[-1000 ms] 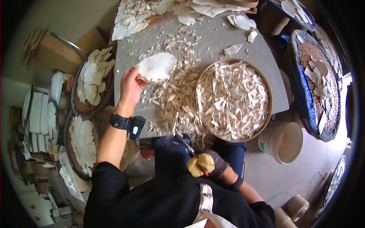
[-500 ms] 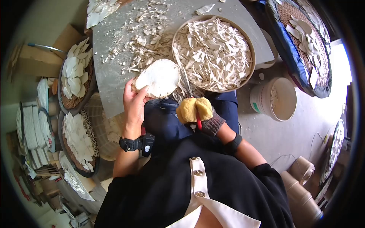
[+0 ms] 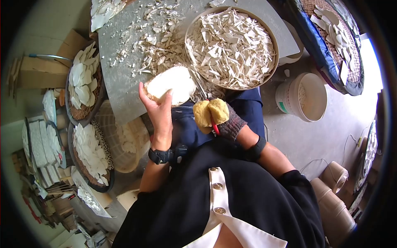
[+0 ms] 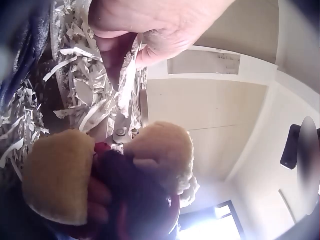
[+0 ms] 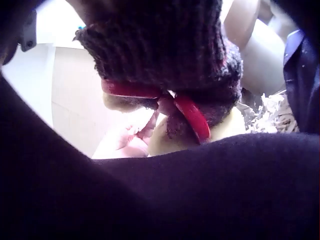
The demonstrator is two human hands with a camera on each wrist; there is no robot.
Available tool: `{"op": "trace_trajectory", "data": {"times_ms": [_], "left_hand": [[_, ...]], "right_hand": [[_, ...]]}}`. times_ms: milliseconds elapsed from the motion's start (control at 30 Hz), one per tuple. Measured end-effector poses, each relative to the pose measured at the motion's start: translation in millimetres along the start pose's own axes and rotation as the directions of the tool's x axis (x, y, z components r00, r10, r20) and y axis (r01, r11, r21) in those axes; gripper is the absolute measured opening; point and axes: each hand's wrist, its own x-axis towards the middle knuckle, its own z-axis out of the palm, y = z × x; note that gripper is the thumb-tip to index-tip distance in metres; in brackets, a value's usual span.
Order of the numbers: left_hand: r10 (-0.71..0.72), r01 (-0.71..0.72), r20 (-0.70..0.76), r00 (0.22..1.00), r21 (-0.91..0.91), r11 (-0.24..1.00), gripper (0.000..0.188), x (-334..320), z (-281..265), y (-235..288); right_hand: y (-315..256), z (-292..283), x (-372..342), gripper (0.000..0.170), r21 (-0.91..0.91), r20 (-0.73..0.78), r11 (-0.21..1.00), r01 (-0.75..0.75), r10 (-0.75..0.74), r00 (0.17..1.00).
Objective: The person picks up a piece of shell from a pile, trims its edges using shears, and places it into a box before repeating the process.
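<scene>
My bare left hand (image 3: 160,120) grips a flat, off-white round slice (image 3: 175,84) with a rough brownish rim, thumb on its face. My gloved right hand (image 3: 233,124) holds scissors (image 3: 199,84) with red handles and thick yellow sponge padding (image 3: 210,113). The blades point up and away, right beside the slice's right edge. In the left wrist view the scissors' pivot (image 4: 119,132) shows just below the slice (image 4: 128,82), which is seen edge-on. The right wrist view has the red handles (image 5: 192,117) under the knitted glove (image 5: 160,55).
A round tray (image 3: 278,58) heaped with white strips sits at the grey table's (image 3: 120,99) near edge, scraps scattered left of it. A white bucket (image 3: 285,97) stands right. Baskets of white slices (image 3: 84,74) stand left; a blue-edged rack (image 3: 314,45) stands at the right.
My left hand has brought the slice from over the table towards me, down to the scissors. The scissors have come up to the slice's right edge. The head view has shifted.
</scene>
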Motion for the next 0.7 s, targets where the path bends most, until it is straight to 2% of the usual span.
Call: {"op": "trace_trajectory", "data": {"times_ms": [33, 100, 133, 167, 200, 233, 300, 333, 400, 533, 633, 700], "left_hand": [[-0.004, 0.004, 0.007, 1.000, -0.009, 1.000, 0.077, 2, 0, 1], [-0.002, 0.002, 0.028, 1.000, -0.008, 1.000, 0.077, 6, 0, 3], [0.003, -0.003, 0.042, 0.999, 0.001, 1.000, 0.077, 7, 0, 5], [0.007, -0.008, 0.056, 0.998, 0.011, 1.000, 0.077, 9, -1, 6], [-0.015, 0.015, 0.077, 0.997, 0.001, 1.000, 0.077, 10, -3, 6], [-0.039, 0.040, 0.100, 0.994, -0.007, 0.999, 0.076, 12, -5, 6], [-0.076, 0.079, 0.129, 0.989, -0.017, 0.997, 0.076, 15, -7, 6], [-0.087, 0.091, 0.136, 0.987, -0.020, 0.996, 0.077, 17, -6, 6], [-0.094, 0.097, 0.146, 0.985, -0.010, 0.995, 0.077, 17, -6, 6], [-0.052, 0.054, 0.175, 0.983, -0.008, 0.998, 0.077, 19, -2, 9], [-0.075, 0.083, 0.264, 0.961, -0.019, 0.996, 0.079, 22, -1, 13], [-0.132, 0.147, 0.364, 0.922, -0.014, 0.989, 0.081, 21, 3, 23]], "right_hand": [[4, -1, 0, 0.030, -0.053, -0.002, 0.998, 0.018, -0.018, 1.000], [3, 1, -1, 0.027, 0.183, -0.010, 0.983, -0.011, 0.013, 1.000], [2, 2, -2, 0.026, 0.457, -0.002, 0.888, -0.055, 0.063, 0.998], [0, 3, -3, 0.025, 0.692, 0.020, 0.716, -0.093, 0.109, 0.994], [-1, 3, -2, 0.024, 0.455, -0.031, 0.890, -0.033, 0.052, 0.998], [-1, 2, -1, 0.023, 0.177, -0.065, 0.984, 0.027, -0.015, 0.998], [-7, 1, 0, 0.023, -0.227, -0.064, 0.970, 0.087, -0.104, 0.993], [-12, -1, -1, 0.024, -0.335, -0.048, 0.938, 0.095, -0.118, 0.992], [-10, -2, -5, 0.025, -0.398, -0.052, 0.912, 0.102, -0.133, 0.990], [-6, -4, -5, 0.026, -0.314, -0.069, 0.945, 0.093, -0.120, 0.990], [0, -4, -4, 0.025, -0.151, -0.106, 0.982, 0.110, -0.127, 0.986], [3, -2, -3, 0.025, 0.057, -0.165, 0.990, 0.128, -0.117, 0.979]]}}
